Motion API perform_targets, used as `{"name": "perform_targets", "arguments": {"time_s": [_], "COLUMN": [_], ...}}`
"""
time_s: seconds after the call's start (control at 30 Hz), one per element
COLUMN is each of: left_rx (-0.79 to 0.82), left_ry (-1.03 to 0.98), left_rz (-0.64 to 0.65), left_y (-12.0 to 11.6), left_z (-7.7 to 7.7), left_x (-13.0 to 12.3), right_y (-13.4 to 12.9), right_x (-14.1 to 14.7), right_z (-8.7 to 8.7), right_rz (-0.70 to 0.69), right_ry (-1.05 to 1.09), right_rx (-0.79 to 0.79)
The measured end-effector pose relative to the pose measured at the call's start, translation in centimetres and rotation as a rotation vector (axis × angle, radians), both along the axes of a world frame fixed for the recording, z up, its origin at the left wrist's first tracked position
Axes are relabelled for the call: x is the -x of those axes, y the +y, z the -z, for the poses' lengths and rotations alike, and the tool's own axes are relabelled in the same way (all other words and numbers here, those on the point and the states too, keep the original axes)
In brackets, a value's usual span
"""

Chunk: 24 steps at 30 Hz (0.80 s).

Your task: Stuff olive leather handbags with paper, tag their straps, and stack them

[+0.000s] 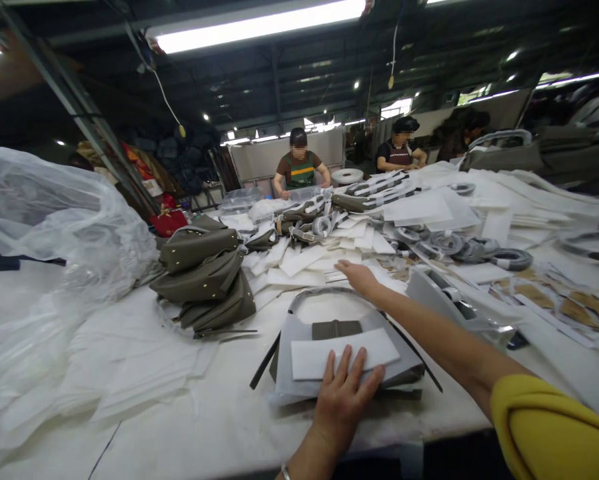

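My left hand [346,393] lies flat with spread fingers on a white foam sheet [304,360]. That sheet rests across an olive handbag [404,380], which lies on the table under a thin whitish wrap. The bag's wrapped handle [324,291] arches away from me, and a dark strap end sticks out on each side. Beyond the handle, my right hand [358,277] stretches over to the heap of white foam pieces [299,260]. Its fingers point left, extended at the heap's near edge; whether they touch a piece I cannot tell.
Olive bags [204,273] are stacked to the left, near a clear plastic bag [69,220] and layered white sheets [134,360]. At right stand a grey tape dispenser [444,300] and coiled grey wrapped handles [449,243]. Several people [299,167] work across the table.
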<state>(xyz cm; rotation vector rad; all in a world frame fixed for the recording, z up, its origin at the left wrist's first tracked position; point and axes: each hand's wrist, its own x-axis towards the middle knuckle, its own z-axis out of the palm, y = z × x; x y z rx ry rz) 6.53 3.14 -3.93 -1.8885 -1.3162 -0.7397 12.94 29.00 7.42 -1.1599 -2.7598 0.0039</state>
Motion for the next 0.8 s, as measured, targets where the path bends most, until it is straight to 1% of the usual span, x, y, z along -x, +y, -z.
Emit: {"name": "perform_targets", "arguments": {"time_s": [0.07,0.13,0.2,0.27,0.33,0.4,0.47,0.53,0.6,0.7,0.8], "left_rx": [0.004,0.006,0.02,0.057,0.074,0.083,0.095,0.104,0.116,0.136,0.141], "left_ry": [0.0,-0.014,-0.03,-0.029,-0.023,-0.009,0.007,0.013,0.015,0.029,0.039], "left_rz": [0.002,0.0,-0.003,0.002,0.007,0.009,0.004,-0.001,-0.001,-0.002,-0.001], "left_y": [0.1,0.0,-0.3,-0.7,-1.2,-1.6,-2.0,-2.1,-2.2,-2.3,-2.3], "left_z": [0.1,0.1,-0.2,-0.4,-0.5,-0.4,-0.3,-0.3,-0.4,-0.8,-0.9], "left_x": [-0.1,-0.1,-0.1,0.0,0.1,0.3,0.3,0.3,0.3,0.4,0.5], "right_y": [1.0,0.8,-0.4,-1.9,-3.2,-3.9,-4.2,-4.0,-3.8,-3.3,-2.9], "right_x": [-0.7,-1.7,-2.8,-3.8,-4.4,-4.5,-4.1,-3.5,-3.1,-3.0,-3.4], "right_z": [-0.7,-0.8,-0.2,0.8,1.9,2.7,3.2,3.4,3.4,3.5,3.9], "right_rz": [0.108,0.143,0.119,0.102,0.122,0.177,0.246,0.306,0.337,0.322,0.278], "right_ry": [0.002,-0.016,-0.064,-0.134,-0.198,-0.233,-0.238,-0.229,-0.213,-0.167,-0.068], "right_rx": [-0.015,-0.004,0.05,0.133,0.204,0.24,0.255,0.281,0.335,0.453,0.55]}}
